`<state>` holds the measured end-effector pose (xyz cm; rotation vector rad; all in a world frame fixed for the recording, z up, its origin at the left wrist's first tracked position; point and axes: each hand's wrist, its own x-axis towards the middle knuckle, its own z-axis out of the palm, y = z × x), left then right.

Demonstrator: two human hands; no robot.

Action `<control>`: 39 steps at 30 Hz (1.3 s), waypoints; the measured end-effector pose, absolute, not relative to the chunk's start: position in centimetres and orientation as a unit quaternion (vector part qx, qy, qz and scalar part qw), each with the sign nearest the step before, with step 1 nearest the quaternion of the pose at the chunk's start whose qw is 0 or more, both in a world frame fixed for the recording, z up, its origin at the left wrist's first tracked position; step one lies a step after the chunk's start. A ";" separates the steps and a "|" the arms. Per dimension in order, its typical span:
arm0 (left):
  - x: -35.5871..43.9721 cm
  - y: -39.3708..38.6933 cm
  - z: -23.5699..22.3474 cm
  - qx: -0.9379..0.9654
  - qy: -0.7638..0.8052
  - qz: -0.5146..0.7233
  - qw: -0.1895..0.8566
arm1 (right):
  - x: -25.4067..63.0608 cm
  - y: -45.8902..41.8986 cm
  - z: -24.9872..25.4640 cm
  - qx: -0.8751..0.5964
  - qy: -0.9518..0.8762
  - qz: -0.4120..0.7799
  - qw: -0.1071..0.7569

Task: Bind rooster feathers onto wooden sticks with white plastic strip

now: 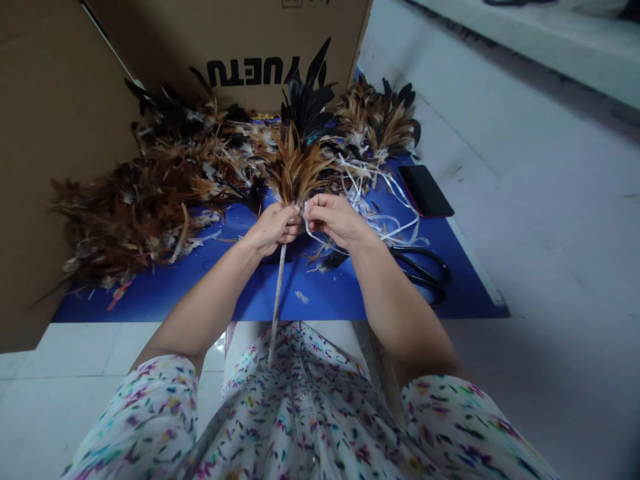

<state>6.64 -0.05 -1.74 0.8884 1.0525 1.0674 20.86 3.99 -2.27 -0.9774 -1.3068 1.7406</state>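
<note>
Head view: left hand (274, 230) grips the feathered stick (278, 290) — plumes (296, 167) bunched, seemingly not fully bound — right hand (336, 219) pinching white ribbon (307, 227).

White short-sleeved top (300, 420), multicoloured floral print, gathered folds down the front

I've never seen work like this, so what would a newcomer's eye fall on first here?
Probably the upright feather bundle at the center, glossy dark above brown, gripped at its base by the left hand while the right hand pinches white ribbon beside it. Next, the loose feathers heaped on the left, and the upside-down lettering on the cardboard box behind.
</note>
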 end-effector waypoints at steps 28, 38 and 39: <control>6.4 -0.2 -1.8 0.405 0.421 0.470 0.661 | 20.9 4.3 -2.5 -0.360 -0.505 0.687 0.378; 6.6 -0.1 -1.6 0.400 0.443 0.473 0.649 | 20.6 4.0 -2.1 -0.382 -0.491 0.690 0.370; 6.6 -0.1 -1.6 0.399 0.444 0.473 0.647 | 20.6 4.0 -2.0 -0.383 -0.488 0.690 0.374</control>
